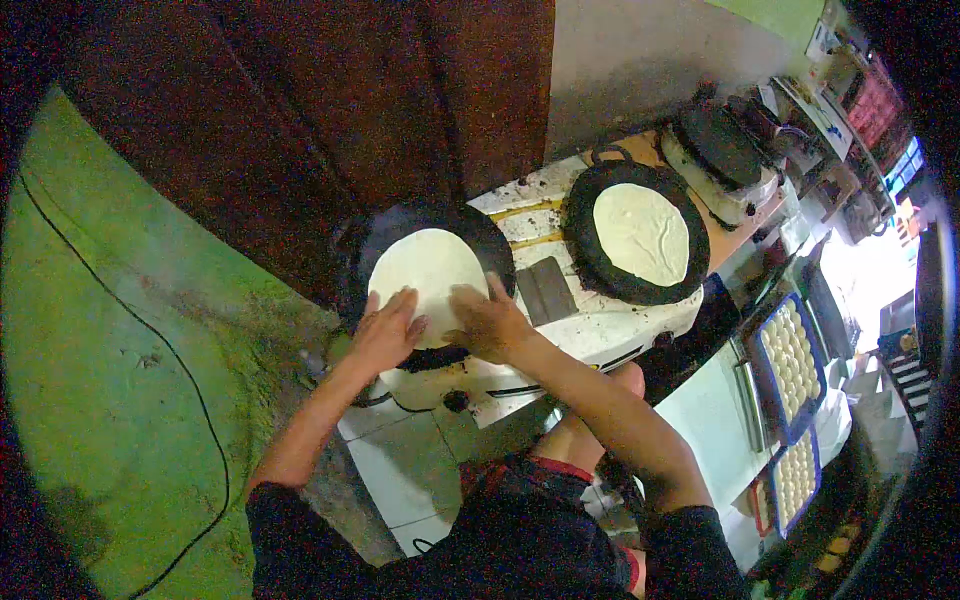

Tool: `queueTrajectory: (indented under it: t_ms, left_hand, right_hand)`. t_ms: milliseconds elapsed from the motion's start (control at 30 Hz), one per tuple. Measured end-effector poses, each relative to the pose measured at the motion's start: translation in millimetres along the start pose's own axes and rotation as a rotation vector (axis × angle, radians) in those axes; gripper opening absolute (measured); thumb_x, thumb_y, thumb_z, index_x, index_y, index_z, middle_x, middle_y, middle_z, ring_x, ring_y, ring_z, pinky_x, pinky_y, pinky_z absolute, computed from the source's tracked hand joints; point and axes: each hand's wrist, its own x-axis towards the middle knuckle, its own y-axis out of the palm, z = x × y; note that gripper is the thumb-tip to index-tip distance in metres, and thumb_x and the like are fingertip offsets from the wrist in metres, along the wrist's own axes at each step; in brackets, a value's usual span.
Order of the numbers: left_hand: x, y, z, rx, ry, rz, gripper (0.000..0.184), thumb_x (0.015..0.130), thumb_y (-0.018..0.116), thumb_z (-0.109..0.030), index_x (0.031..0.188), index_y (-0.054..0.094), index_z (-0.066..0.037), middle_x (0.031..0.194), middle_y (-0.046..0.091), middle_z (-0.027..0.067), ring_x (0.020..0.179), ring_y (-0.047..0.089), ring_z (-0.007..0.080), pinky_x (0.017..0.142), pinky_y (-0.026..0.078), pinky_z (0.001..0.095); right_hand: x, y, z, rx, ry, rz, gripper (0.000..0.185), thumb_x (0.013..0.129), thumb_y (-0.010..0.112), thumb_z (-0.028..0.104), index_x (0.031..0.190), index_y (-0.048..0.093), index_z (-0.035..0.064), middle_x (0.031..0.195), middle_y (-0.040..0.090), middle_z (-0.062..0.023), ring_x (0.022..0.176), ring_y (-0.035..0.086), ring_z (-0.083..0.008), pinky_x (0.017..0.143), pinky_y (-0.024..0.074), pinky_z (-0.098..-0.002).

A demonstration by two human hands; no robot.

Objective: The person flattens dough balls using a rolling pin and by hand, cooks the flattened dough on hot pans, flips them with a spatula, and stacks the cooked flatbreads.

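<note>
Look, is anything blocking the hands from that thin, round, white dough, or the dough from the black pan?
Nothing that I can see. The left hand and right hand are both on the thin, round, white dough, and it lies over the round black pan.

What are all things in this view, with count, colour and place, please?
Pans: two, black, left and right on the stove
Flatbreads: two, cream, one per pan, left and right
Stove: one, white, stained, beneath pans
Flat block: one, grey-brown, between pans
Trays: two, blue, far right, upper and lower
Dough balls: many, cream, in trays
Cable: one, black, along green wall
Background clutter: unclear
Hands: two, bare, left and right at left flatbread
</note>
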Motion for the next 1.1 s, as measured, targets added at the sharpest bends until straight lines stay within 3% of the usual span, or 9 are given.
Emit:
queueTrajectory:
  t_ms: [100,167,367,500,600,767,867,900,1100]
  left_hand:
    - [-7.9,2.3,23.3,0.399,-0.085,0.149,0.047,0.101,0.047,-0.036,0.122,0.063,0.002,0.136,0.056,0.0246,0.125,0.056,0.0369,0.111,0.023,0.0696]
    - [-8.1,-11.9,27.8,0.474,-0.132,0.118,0.047,0.101,0.044,-0.038,0.120,0.066,-0.001,0.136,0.057,0.0213,0.125,0.056,0.0356,0.108,0.018,0.0762]
    - [47.3,-43.2,-71.0,0.260,-0.170,0.031,0.050,0.103,0.039,-0.036,0.130,0.060,0.001,0.135,0.060,0.0179,0.129,0.055,0.0300,0.115,0.021,0.0643]
    - [72.9,-49.5,-200.0,-0.621,-0.017,0.098,0.039,0.098,0.054,-0.033,0.121,0.062,-0.002,0.129,0.061,0.0250,0.117,0.060,0.0390,0.106,0.043,0.0486]
    - [92.3,43.1,-311.9,-0.852,0.202,-0.201,0.042,0.095,0.061,-0.034,0.121,0.059,0.000,0.126,0.061,0.0259,0.120,0.059,0.0373,0.102,0.046,0.0454]
    - [168.9,204.2,-508.1,-1.054,0.091,0.345,0.053,0.094,0.062,-0.036,0.128,0.054,0.005,0.125,0.062,0.0288,0.116,0.060,0.0445,0.100,0.046,0.0487]
    - [198.6,202.0,-581.1,-0.841,-0.048,0.399,0.054,0.093,0.061,-0.044,0.121,0.058,0.003,0.115,0.067,0.0239,0.105,0.065,0.0402,0.089,0.051,0.0454]
    - [229.2,294.6,-594.4,-1.250,-0.003,0.554,0.058,0.091,0.062,-0.052,0.112,0.064,0.002,0.108,0.069,0.0174,0.100,0.065,0.0322,0.088,0.049,0.0429]
    - [243.1,246.8,-583.5,-0.864,-0.079,0.852,0.067,0.089,0.057,-0.066,0.100,0.072,-0.002,0.101,0.070,0.0117,0.097,0.060,0.0219,0.086,0.047,0.0410]
  right_hand:
    - [-8.5,-40.0,-5.0,-0.069,0.160,0.226,0.058,0.088,0.065,0.048,0.121,0.063,0.0005,0.135,0.056,-0.0124,0.136,0.045,-0.0250,0.117,0.0204,-0.0615]
    - [-21.7,-47.1,-14.8,-0.118,0.146,-0.067,0.061,0.087,0.064,0.052,0.120,0.062,0.0005,0.134,0.056,-0.0129,0.134,0.046,-0.0268,0.117,0.0183,-0.0627]
    - [-38.8,-10.7,-6.6,-0.102,0.074,-0.001,0.051,0.092,0.060,0.046,0.121,0.064,0.0052,0.132,0.058,-0.0101,0.126,0.051,-0.0271,0.115,0.0220,-0.0646]
    - [-104.8,-127.7,-7.1,0.166,0.421,-0.038,0.040,0.094,0.059,0.038,0.123,0.065,0.0106,0.131,0.061,-0.0097,0.125,0.055,-0.0268,0.114,0.0226,-0.0652]
    - [-238.0,-166.4,-39.6,-0.162,0.632,-0.132,0.038,0.094,0.063,0.030,0.124,0.065,0.0069,0.124,0.067,-0.0130,0.113,0.065,-0.0298,0.106,0.0350,-0.0632]
    - [-470.2,-221.9,-41.0,0.162,1.378,-0.530,0.037,0.101,0.054,0.030,0.105,0.073,-0.0021,0.097,0.073,-0.0218,0.092,0.072,-0.0347,0.083,0.0543,-0.0389]
    - [-559.0,-280.7,-36.5,0.042,1.681,-0.453,0.038,0.099,0.057,0.033,0.095,0.069,-0.0038,0.071,0.063,-0.0196,0.061,0.057,-0.0207,0.060,0.0458,-0.0380]
    - [-590.2,-284.5,-39.5,-0.011,1.577,-0.674,0.038,0.099,0.057,0.032,0.091,0.068,-0.0035,0.064,0.055,-0.0189,0.056,0.050,-0.0209,0.056,0.0408,-0.0406]
    - [-707.4,-321.7,-88.0,-0.036,1.637,-0.717,0.037,0.096,0.061,0.035,0.103,0.073,0.0012,0.087,0.074,-0.0177,0.081,0.071,-0.0291,0.075,0.0538,-0.0390]
